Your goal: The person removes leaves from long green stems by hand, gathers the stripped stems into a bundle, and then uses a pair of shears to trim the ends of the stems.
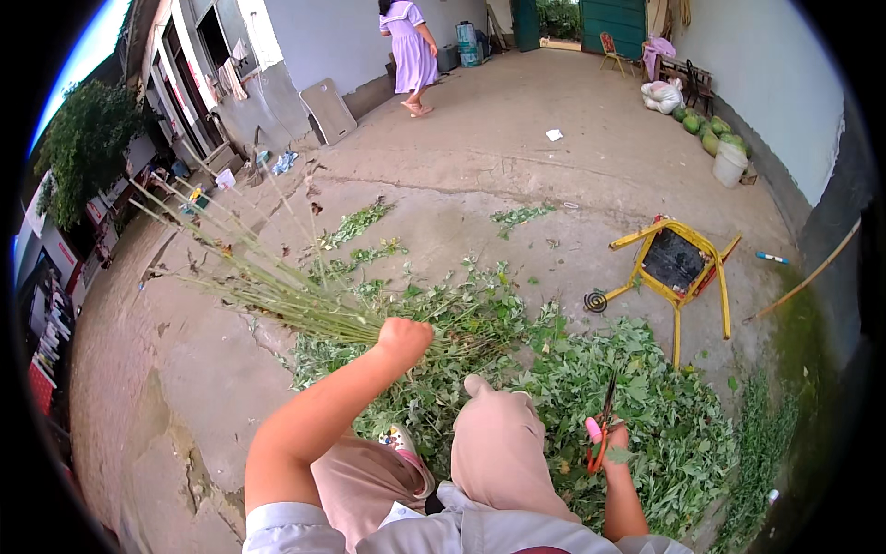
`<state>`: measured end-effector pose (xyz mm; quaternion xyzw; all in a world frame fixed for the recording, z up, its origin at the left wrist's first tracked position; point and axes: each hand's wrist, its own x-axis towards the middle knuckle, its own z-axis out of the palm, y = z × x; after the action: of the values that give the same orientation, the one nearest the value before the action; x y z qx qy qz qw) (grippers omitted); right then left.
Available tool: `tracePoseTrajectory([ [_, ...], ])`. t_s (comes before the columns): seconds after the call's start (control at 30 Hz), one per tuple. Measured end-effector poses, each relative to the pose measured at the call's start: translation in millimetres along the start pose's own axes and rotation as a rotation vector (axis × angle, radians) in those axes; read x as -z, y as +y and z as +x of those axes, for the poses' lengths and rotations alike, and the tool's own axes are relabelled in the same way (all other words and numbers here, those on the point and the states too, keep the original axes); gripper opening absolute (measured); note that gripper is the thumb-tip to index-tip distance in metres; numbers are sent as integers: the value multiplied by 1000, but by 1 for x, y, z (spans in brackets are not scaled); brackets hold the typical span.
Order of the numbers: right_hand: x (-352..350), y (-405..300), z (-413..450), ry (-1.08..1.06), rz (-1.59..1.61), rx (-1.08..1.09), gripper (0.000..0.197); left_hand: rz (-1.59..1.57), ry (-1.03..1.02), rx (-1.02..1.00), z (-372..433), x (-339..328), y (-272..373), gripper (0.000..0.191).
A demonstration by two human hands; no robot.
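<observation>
My left hand (pixel 406 341) is closed round the ends of a bundle of long green plant stems (pixel 297 298), which fan out to the upper left and look mostly bare of leaves. In my right hand (pixel 610 436) is a pair of scissors with orange handles (pixel 597 453), the dark blades pointing up and away from me. A pink cover sits on one fingertip of that hand. Cut leafy green plants (pixel 664 415) lie in a wide heap on the concrete, around my knees and under the scissors.
An overturned yellow-framed chair (pixel 678 260) lies beyond the heap, beside a dark coil (pixel 595 300). Smaller leafy sprigs (pixel 360 223) are scattered farther off. A person in a purple dress (pixel 410 48) is near the far wall. Melons (pixel 706 131) and a white bucket (pixel 730 163) stand along the right wall.
</observation>
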<state>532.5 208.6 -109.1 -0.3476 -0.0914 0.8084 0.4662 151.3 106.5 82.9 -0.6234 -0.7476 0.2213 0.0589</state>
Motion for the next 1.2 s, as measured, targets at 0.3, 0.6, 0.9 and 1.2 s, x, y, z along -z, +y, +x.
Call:
tracePoseTrajectory([
  [0.3, -120, -30, -6, -33, -798, 412, 29, -62, -83, 828, -213, -177, -166, 12],
  [0.6, -159, 1, 68, -262, -822, 32, 37, -337, -422, 1655, -559, -294, -96, 17],
  [0.9, -130, -75, 237, -241, -1510, 203, 57, -466, -689, 2104, -672, -310, 111, 15],
  [1.2, -154, -38, 235, -170, -1637, 211, 45, -195, -671, 2309, -743, -311, 208, 5],
])
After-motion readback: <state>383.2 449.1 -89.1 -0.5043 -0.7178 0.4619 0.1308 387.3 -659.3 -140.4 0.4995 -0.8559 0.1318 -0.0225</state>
